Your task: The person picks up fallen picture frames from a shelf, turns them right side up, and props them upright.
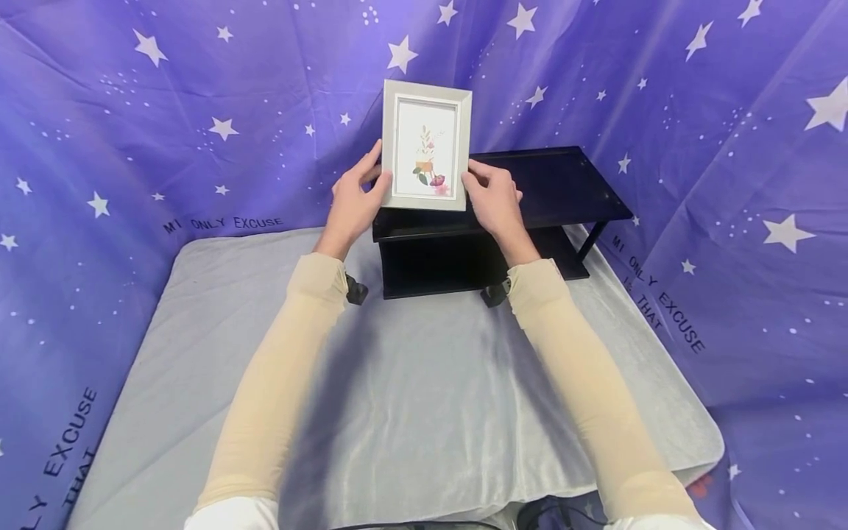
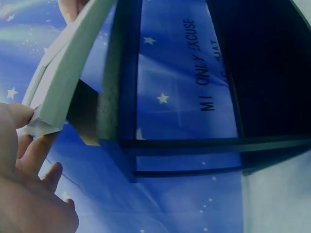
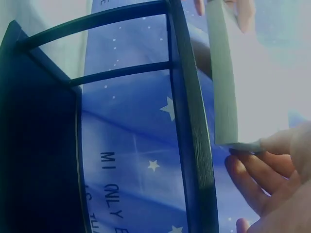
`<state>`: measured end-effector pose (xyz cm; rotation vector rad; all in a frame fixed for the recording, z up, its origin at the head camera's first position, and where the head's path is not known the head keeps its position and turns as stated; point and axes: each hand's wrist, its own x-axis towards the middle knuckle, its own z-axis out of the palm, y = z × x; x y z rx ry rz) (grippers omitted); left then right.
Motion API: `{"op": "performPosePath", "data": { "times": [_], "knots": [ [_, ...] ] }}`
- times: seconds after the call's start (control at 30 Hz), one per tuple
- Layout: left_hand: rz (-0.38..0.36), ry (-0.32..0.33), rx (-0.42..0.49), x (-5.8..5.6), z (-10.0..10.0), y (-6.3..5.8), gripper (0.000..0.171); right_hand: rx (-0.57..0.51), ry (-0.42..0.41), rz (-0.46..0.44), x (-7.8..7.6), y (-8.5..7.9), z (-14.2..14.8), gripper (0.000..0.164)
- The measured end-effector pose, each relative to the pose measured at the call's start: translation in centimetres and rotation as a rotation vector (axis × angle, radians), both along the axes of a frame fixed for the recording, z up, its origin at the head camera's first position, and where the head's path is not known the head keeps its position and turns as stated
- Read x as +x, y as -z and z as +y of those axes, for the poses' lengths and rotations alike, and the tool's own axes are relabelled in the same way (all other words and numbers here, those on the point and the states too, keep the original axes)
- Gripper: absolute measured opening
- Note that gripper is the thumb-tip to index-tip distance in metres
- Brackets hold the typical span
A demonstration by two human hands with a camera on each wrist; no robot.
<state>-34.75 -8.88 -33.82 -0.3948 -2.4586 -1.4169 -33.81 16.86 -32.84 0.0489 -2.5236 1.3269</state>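
A picture frame (image 1: 427,87) with a pale grey border and a floral print is held upright between both hands in the head view. My left hand (image 1: 354,195) pinches its left edge, thumb in front and fingers behind. On the opposite edge, my right hand (image 1: 493,199) grips it the same way. Behind and below the frame stands a black two-tier shelf (image 1: 543,184). Both wrist views show the frame's lower edge close by the shelf's top board, with the left hand (image 2: 34,179) and right hand (image 3: 272,174) at its sides.
A grey cloth covers the table (image 1: 424,383) under the shelf. Purple curtains (image 1: 265,110) with white stars and lettering hang behind and on both sides. Dark cables (image 1: 563,511) lie at the table's front edge.
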Motion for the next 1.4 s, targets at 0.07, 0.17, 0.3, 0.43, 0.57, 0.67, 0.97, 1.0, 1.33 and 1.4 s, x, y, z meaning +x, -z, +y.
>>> {"op": "performPosePath", "data": {
  "times": [0.07,0.17,0.3,0.43,0.57,0.67,0.97,1.0,1.33,1.4],
  "knots": [
    [0.040,0.019,0.003,0.0,0.2,-0.4,0.061,-0.055,0.012,0.017,0.0,0.0,0.1,0.040],
    [0.092,0.043,0.000,-0.1,0.4,-0.8,0.062,-0.115,0.033,0.049,-0.1,0.0,0.1,0.040],
    [0.073,0.043,-0.030,-0.2,0.6,-0.8,0.063,-0.150,0.064,0.085,-0.1,0.2,0.2,0.039],
    [0.009,0.037,-0.068,-0.3,0.6,-0.3,0.062,-0.141,0.092,0.108,-0.3,0.7,0.3,0.037],
    [-0.018,0.036,-0.095,-0.5,0.7,0.3,0.061,-0.126,0.107,0.120,-0.3,1.4,0.4,0.036],
    [-0.027,0.041,-0.105,-0.6,0.7,0.5,0.061,-0.132,0.112,0.126,-0.4,1.8,0.5,0.036],
    [-0.032,0.053,-0.128,-0.8,0.8,0.7,0.053,-0.097,0.082,0.166,-0.6,2.0,0.8,0.038],
    [-0.031,0.052,-0.131,-0.9,0.8,0.7,0.053,-0.078,0.078,0.169,-0.5,1.9,0.8,0.039],
    [-0.021,0.050,-0.113,-1.0,0.8,1.3,0.050,0.115,0.205,0.432,-0.7,-4.0,-0.9,0.038],
    [-0.015,0.050,-0.109,-1.0,0.7,1.3,0.049,0.197,0.201,0.493,-0.9,-5.9,-1.9,0.035]
  ]
}}
